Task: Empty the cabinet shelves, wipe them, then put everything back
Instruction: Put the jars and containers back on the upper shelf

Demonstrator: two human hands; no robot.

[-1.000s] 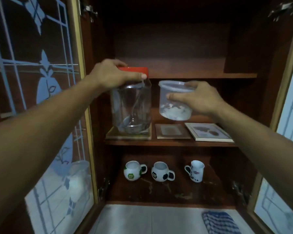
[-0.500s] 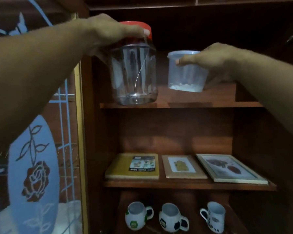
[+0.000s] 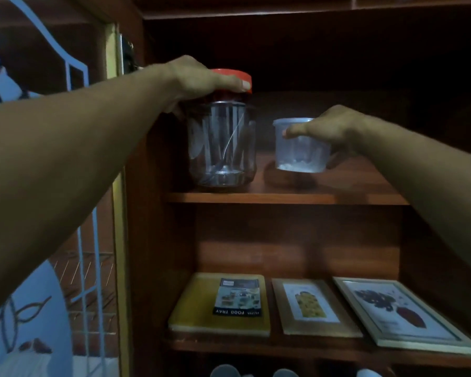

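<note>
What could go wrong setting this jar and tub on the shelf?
The left hand grips the jar only by its red lid; a loose lid could let it drop. The jar is at the front of the shelf, so a nudge might tip it off. The right hand holds the tub above the shelf; released early, it could topple.

On the upper shelf (image 3: pixel 283 198) the jar (image 3: pixel 223 142) stands at the left end, near the front edge, with the left hand (image 3: pixel 201 77) on top. The tub (image 3: pixel 301 148) sits just right of it, farther back, in the right hand (image 3: pixel 335 129). On the lower shelf (image 3: pixel 256 346) a tray (image 3: pixel 196 308) lies left, the middle frame (image 3: pixel 313 306) beside it and the right frame (image 3: pixel 397 311) at the end.
</note>
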